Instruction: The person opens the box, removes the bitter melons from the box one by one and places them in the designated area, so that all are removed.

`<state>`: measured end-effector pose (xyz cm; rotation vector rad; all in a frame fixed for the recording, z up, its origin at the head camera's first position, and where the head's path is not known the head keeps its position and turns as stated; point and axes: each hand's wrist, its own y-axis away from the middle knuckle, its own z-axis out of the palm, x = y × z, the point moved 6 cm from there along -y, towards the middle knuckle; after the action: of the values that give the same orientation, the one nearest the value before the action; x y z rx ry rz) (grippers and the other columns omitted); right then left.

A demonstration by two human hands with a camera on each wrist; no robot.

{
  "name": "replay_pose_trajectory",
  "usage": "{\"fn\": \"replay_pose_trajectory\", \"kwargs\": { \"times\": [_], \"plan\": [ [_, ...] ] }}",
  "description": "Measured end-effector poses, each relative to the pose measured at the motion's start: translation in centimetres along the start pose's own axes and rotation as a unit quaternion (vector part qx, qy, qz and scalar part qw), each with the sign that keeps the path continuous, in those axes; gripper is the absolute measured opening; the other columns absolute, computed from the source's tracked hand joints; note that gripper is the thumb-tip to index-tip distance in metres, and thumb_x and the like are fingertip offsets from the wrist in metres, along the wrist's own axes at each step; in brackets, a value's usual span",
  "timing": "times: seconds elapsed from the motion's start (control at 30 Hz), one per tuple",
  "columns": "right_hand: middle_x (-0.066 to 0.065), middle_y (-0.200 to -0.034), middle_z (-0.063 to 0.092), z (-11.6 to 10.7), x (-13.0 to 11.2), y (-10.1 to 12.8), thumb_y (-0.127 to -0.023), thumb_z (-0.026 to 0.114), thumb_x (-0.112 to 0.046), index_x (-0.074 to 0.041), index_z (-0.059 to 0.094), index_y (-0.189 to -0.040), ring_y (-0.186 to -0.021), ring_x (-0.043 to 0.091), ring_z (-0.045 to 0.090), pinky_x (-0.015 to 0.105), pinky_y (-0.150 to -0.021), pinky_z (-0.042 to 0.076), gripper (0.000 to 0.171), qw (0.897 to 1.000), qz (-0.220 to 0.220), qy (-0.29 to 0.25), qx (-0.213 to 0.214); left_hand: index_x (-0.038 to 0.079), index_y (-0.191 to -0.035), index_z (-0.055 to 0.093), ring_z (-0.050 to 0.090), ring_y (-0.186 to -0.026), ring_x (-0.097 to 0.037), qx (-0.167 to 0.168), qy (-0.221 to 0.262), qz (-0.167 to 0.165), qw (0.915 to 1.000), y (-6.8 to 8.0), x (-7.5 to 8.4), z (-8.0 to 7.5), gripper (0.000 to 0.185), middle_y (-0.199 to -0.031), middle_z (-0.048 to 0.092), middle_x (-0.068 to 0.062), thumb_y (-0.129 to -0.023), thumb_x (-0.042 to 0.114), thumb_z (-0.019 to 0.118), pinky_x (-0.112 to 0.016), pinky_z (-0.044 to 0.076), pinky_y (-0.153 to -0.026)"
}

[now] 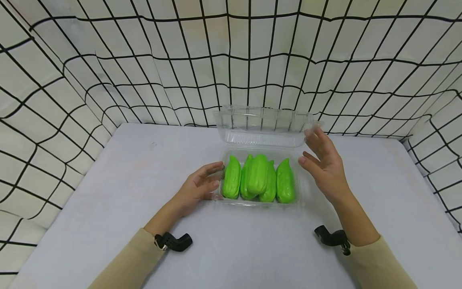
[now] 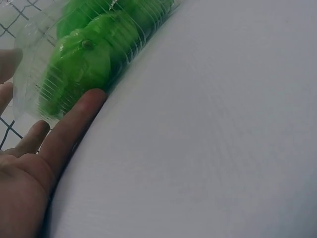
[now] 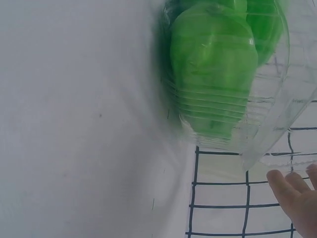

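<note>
Clear plastic clamshell box sits mid-counter, lid hinged open and standing up at the far side. Inside: green gourd-like vegetables, packed side by side, one riding on top of the others.

Left hand lies on the counter at the box's left edge — fingers straight, fingertip touching the box wall (left wrist view confirms contact). Grip is open, nothing held.

Right hand is raised just right of the box, fingers spread and relaxed, fingertips close to the lid's right corner — contact there can't be confirmed. Grip open, holding nothing.

Grid-pattern cloth walls the counter on three sides.
</note>
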<state>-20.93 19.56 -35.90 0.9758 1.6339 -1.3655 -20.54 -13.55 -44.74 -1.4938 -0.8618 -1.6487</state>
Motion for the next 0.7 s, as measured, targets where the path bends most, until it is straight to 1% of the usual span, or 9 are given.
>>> {"fn": "replay_pose_trajectory", "kwargs": {
  "times": [0.1, 0.23, 0.33, 0.4, 0.47, 0.57, 0.7],
  "plan": [
    [0.018, -0.16, 0.03, 0.0, 0.21, -0.05, -0.094, 0.06, 0.007, -0.015, 0.022, -0.159, -0.148, 0.039, 0.027, 0.027, -0.112, 0.042, 0.079, 1.0, 0.006, 0.002, -0.005, 0.012, -0.155, 0.033, 0.031, -0.147, -0.036, -0.01, 0.007, 0.0, 0.9999, 0.07, 0.0, 0.0, 0.059, -0.162, 0.027, -0.012, -0.101, 0.009, 0.057, -0.04, 0.06, -0.088],
    [0.013, -0.162, 0.03, -0.02, 0.55, -0.06, -0.094, 0.061, 0.005, -0.021, 0.021, -0.16, -0.149, 0.038, 0.025, 0.027, -0.112, 0.042, 0.081, 1.0, 0.015, 0.001, -0.012, 0.01, -0.156, 0.031, 0.028, -0.148, -0.036, -0.025, 0.013, 0.003, 0.9996, 0.1, -0.12, 0.08, 0.062, -0.164, 0.025, -0.011, -0.1, 0.01, 0.058, -0.039, 0.059, -0.09],
    [0.012, -0.162, 0.029, 0.01, 0.69, 0.0, -0.095, 0.061, 0.004, -0.023, 0.021, -0.16, -0.149, 0.038, 0.024, 0.027, -0.112, 0.042, 0.081, 1.0, 0.02, -0.001, -0.014, 0.009, -0.156, 0.031, 0.027, -0.149, -0.035, -0.03, 0.01, 0.002, 0.9995, 0.13, -0.25, 0.12, 0.063, -0.164, 0.025, -0.01, -0.1, 0.01, 0.058, -0.04, 0.058, -0.091],
    [0.013, -0.162, 0.028, 0.06, 0.77, 0.02, -0.095, 0.061, 0.004, -0.022, 0.02, -0.16, -0.149, 0.038, 0.024, 0.028, -0.113, 0.041, 0.081, 1.0, 0.022, 0.002, -0.017, 0.01, -0.156, 0.031, 0.028, -0.148, -0.035, -0.029, 0.006, 0.001, 0.9996, 0.17, -0.29, 0.1, 0.063, -0.164, 0.026, -0.009, -0.1, 0.011, 0.059, -0.04, 0.058, -0.091],
    [0.013, -0.163, 0.028, 0.15, 0.79, 0.02, -0.095, 0.061, 0.004, -0.021, 0.019, -0.16, -0.15, 0.038, 0.024, 0.032, -0.115, 0.039, 0.082, 0.999, 0.025, 0.006, -0.02, 0.01, -0.156, 0.032, 0.028, -0.148, -0.035, -0.027, 0.008, 0.004, 0.9996, 0.18, -0.26, 0.1, 0.062, -0.164, 0.026, -0.009, -0.1, 0.01, 0.059, -0.04, 0.058, -0.091],
    [0.01, -0.163, 0.027, 0.26, 0.86, -0.01, -0.095, 0.061, 0.003, -0.021, 0.017, -0.161, -0.15, 0.037, 0.024, 0.041, -0.118, 0.036, 0.082, 0.999, 0.03, 0.012, -0.024, 0.01, -0.156, 0.032, 0.028, -0.148, -0.035, -0.026, 0.012, 0.009, 0.9996, 0.22, -0.16, 0.08, 0.062, -0.164, 0.026, -0.01, -0.099, 0.009, 0.058, -0.039, 0.058, -0.091],
    [0.008, -0.164, 0.027, 0.35, 0.9, -0.08, -0.095, 0.061, 0.002, -0.025, 0.018, -0.16, -0.15, 0.037, 0.022, 0.053, -0.118, 0.03, 0.082, 0.999, 0.035, 0.015, -0.026, 0.009, -0.156, 0.032, 0.028, -0.149, -0.035, -0.025, 0.012, 0.013, 0.9995, 0.24, -0.1, 0.06, 0.062, -0.164, 0.026, -0.011, -0.099, 0.008, 0.058, -0.038, 0.058, -0.092]
  ]
}}
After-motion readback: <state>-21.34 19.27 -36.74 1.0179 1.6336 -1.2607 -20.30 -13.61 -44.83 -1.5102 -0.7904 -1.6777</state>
